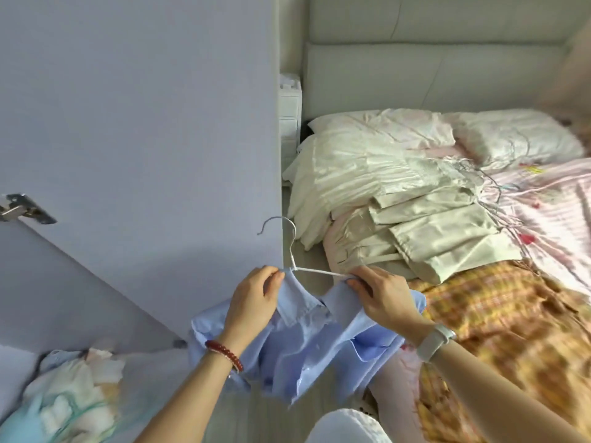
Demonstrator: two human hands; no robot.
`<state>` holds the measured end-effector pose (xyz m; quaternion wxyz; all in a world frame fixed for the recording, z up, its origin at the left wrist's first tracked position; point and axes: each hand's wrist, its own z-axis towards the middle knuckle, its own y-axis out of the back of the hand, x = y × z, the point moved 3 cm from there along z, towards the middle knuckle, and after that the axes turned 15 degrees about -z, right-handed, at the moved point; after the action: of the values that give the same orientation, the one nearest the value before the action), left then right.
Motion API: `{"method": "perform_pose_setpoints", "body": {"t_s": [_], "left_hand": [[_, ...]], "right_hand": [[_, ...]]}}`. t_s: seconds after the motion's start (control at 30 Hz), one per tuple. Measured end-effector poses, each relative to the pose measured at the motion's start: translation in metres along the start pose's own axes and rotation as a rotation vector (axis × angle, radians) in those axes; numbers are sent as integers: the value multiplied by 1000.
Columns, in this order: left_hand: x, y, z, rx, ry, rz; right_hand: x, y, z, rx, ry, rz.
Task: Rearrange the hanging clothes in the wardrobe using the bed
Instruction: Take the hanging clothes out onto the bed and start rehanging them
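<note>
Step in hand: light blue shirt (307,343) on wire hanger (289,251), held in air between wardrobe door (137,123) and bed (518,314). Left hand (252,302) pinched on collar and hanger shoulder. Right hand (380,292) pinched on other shoulder. Likely seating shirt on hanger; motion blur, unsure. Next: square collar, free hook for hanging. Pile of pale clothes (399,199) already on bed.

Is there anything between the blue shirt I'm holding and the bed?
Nothing visible. Both hands, left and right, hold the blue shirt on its hanger right beside the bed, with only open air between.
</note>
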<state>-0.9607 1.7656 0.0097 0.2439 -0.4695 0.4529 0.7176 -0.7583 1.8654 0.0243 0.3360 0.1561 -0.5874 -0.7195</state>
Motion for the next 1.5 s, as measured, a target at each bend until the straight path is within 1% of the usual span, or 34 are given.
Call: {"method": "perform_pose_setpoints", "body": {"t_s": [0.1,0.2,0.33,0.43,0.6,0.73,0.8,0.83,0.9,0.97,1.03,1.1,1.17,1.23,1.3,1.37,1.5], "left_hand": [[-27,-59,24,50,-31,-5],[-49,-126,48,152,-45,-9],[-85,-231,80,348,-70,-30],[-108,-302,85,524,-143,8],[-127,-383,85,781,-203,23],[-117,-417,71,1092,-150,161],[-124,-433,69,1213,-154,190],[-133,-442,68,1235,-176,165],[-161,-463,64,1222,-249,62],[-193,-481,55,1168,-339,-35],[-227,-498,47,1104,-433,-131],[-267,-518,44,1049,-514,-233],[-308,-542,43,996,-582,-317],[-343,-567,41,944,-646,-369],[-366,-601,37,913,-677,-347],[-374,-632,36,913,-677,-293],[-383,-718,40,878,-685,-179]], "right_hand": [[-62,11,-7,-28,-106,-2],[-125,19,-24,-20,-238,27],[-214,26,-66,42,-519,114],[-257,30,-108,103,-681,182],[-284,34,-158,128,-920,227],[-277,29,-191,275,-1019,290],[-273,34,-203,269,-1109,286],[-274,41,-207,240,-1161,264],[-283,63,-216,123,-1283,183],[-294,90,-225,-7,-1394,53],[-309,122,-233,-128,-1460,-94],[-329,158,-239,-259,-1480,-239],[-354,193,-242,-390,-1458,-360],[-381,222,-247,-481,-1445,-448],[-415,237,-255,-508,-1448,-484],[-445,236,-261,-520,-1447,-447],[-530,209,-277,-578,-1446,-327]]}}
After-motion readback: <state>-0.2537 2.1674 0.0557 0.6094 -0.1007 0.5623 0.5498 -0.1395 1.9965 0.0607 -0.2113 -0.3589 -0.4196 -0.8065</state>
